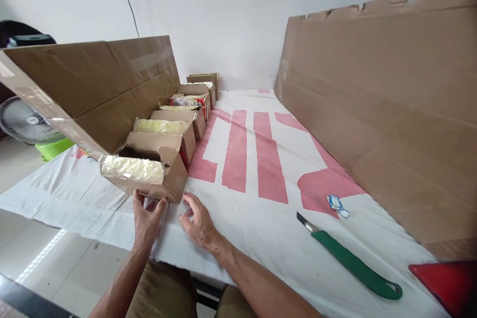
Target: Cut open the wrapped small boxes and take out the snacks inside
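Note:
A small open cardboard box (pixel 175 179) stands at the near end of a row on the table, its front flap covered in clear and yellowish tape. My left hand (pixel 146 221) is at its lower front edge, thumb and forefinger touching the cardboard and the other fingers partly hidden beneath. Just off the box's near right corner is my right hand (pixel 199 221), its fingers bent and apart with nothing between them. Behind the near box, several similar taped boxes (pixel 190 139) run back toward the wall.
Large cardboard panels stand at the left (pixel 93 79) and right (pixel 380 99). A green-handled knife (pixel 354 263), a small blue-and-white wrapper (pixel 338 205) and a red object (pixel 447 280) lie at the right on a white-and-pink cloth (pixel 234 228). A fan (pixel 28 119) stands at far left.

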A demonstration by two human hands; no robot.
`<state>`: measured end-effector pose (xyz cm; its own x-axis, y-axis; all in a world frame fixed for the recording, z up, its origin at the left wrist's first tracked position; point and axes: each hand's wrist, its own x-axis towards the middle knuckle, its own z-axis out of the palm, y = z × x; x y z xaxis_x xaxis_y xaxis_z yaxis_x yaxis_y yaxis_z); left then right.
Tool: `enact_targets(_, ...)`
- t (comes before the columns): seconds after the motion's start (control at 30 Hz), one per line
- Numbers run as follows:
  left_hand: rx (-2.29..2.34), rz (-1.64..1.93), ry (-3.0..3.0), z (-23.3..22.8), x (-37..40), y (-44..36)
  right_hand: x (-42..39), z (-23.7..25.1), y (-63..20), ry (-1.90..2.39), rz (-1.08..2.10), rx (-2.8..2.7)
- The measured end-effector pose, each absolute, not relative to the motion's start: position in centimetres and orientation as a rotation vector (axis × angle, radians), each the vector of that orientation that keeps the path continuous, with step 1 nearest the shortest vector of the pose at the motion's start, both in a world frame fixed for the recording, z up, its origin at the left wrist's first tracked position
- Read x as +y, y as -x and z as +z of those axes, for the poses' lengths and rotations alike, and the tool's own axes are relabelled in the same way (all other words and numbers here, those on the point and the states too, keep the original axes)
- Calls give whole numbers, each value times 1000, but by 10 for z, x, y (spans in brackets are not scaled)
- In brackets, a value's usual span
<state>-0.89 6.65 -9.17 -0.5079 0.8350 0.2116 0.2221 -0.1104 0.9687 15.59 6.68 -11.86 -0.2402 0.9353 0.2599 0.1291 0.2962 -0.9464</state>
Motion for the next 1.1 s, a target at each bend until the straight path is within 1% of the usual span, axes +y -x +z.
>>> enact_targets(0.17,1715,1716,-1208,-108,69,19,69,-118,-158,1048,1014,-1652)
enact_targets(0.33,1865,1606,-1254,-123,64,24,70,-115,-161,1046,980,-1694)
enact_targets(0.47,1943,1496,-1383,-133,37,18,71,-115,-163,1044,906,-1740)
enact_targets(0.53,1933,1394,-1549,-135,20,15,72,-117,-163,1047,860,-1778)
enact_targets(0.67,2001,956,-2192,-133,-1,13,73,-119,-160,1042,757,-1917)
enact_targets(0.73,2081,824,-2377,-133,-5,13,70,-117,-158,1032,691,-2019)
enact_targets(0.87,2095,761,-2516,-136,-12,17,58,-107,-150,1022,552,-2238)
enact_targets(1.1,1868,800,-2588,-142,-45,35,29,-97,-154,1187,382,-2386)
